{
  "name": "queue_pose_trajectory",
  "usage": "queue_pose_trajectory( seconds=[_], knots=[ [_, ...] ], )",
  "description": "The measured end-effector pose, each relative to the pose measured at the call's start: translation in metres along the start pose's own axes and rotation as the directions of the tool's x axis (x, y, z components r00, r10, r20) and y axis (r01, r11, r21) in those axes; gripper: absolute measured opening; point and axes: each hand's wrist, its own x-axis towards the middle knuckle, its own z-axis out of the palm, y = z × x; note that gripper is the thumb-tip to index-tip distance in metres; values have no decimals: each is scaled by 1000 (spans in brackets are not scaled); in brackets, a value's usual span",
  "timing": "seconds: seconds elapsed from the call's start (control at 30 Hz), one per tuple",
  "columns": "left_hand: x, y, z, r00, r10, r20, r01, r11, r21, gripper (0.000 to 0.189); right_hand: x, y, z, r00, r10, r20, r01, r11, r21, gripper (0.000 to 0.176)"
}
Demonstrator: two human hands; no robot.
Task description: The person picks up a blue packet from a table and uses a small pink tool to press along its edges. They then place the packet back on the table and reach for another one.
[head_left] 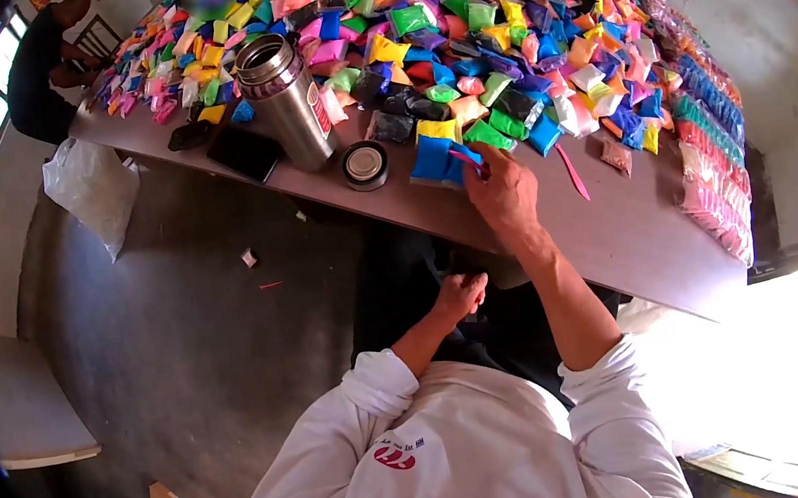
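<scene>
My right hand (pixel 505 193) reaches over the table's front edge, its fingers pinched on a thin pink strip (pixel 464 160). Just left of those fingers lies a blue packet (pixel 434 160), with a yellow packet (pixel 439 130) behind it. A pink plastic tool (pixel 573 172) rests on the tabletop to the right of the hand. My left hand (pixel 463 295) is curled near my lap, below the table edge; whether anything is inside its fingers is hidden.
A steel flask (pixel 290 107), its round lid (pixel 366 165) and a dark phone (pixel 245 151) stand or lie along the table edge (pixel 656 250). Many coloured packets (pixel 409 21) are heaped behind. Stacked packets (pixel 712 177) line the right side. A person (pixel 43 74) is at the far left, near a white bag (pixel 94 188).
</scene>
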Motion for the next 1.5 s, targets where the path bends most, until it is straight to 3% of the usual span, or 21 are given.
queue_pose_trajectory(
  seconds=[0.13,0.2,0.23,0.37,0.43,0.5,0.6,0.73,0.8,0.93,1.0,1.07,1.17,1.23,1.3,1.37,1.4,1.43,1.5],
  knots=[
    [1,-1,-1,998,9,60,-10,1000,18,37,13,-11,4,995,-100,4,100,994,-32,33],
    [1,-3,-2,998,32,47,-34,999,36,37,19,-7,11,967,-139,215,168,978,-126,36],
    [2,-4,-3,998,33,54,-35,999,40,37,19,-5,16,957,-246,155,265,958,-113,28],
    [4,-8,-3,997,41,67,-44,998,46,37,11,-8,19,956,-261,132,274,957,-96,19],
    [6,-8,-3,998,10,64,-12,999,32,37,7,-9,21,961,-254,111,265,960,-93,20],
    [7,-10,-3,994,74,79,-81,994,78,38,2,-9,23,964,-247,102,257,961,-103,24],
    [5,-6,0,999,1,40,-1,1000,-14,38,-7,-19,28,983,-160,89,171,977,-131,24],
    [3,-3,-1,997,55,55,-56,998,14,36,-12,-24,40,990,-129,57,134,987,-93,22],
    [-1,5,1,999,-23,32,22,999,34,33,-9,-24,43,992,-117,44,121,989,-91,21],
    [2,-1,0,998,-29,52,29,1000,-11,32,-6,-23,45,992,-120,29,122,990,-73,21],
    [-1,6,2,992,-125,15,125,992,5,33,-5,-21,47,992,-120,43,122,990,-65,21],
    [-2,5,2,994,-108,14,108,994,19,34,-5,-19,47,992,-121,41,124,989,-81,21],
    [-1,9,0,993,-117,21,117,993,-10,35,-5,-15,41,994,-108,5,107,993,46,19],
    [2,1,-2,989,-140,40,141,990,-24,37,-8,-4,25,983,-58,-171,76,992,99,14],
    [1,0,-2,991,-123,58,124,992,-16,38,-5,20,7,970,86,-225,-70,995,76,12],
    [0,6,-2,987,-144,70,144,990,6,40,5,47,-16,946,123,-300,-97,990,98,12],
    [-1,6,-2,987,-149,57,149,989,-1,40,12,60,-25,934,140,-328,-171,983,-67,13],
    [0,7,-2,986,-155,68,153,988,30,41,19,77,-31,923,117,-367,-157,984,-80,13],
    [0,6,0,983,-166,77,161,985,58,41,27,88,-49,947,196,-253,-232,966,-118,20]
  ],
)
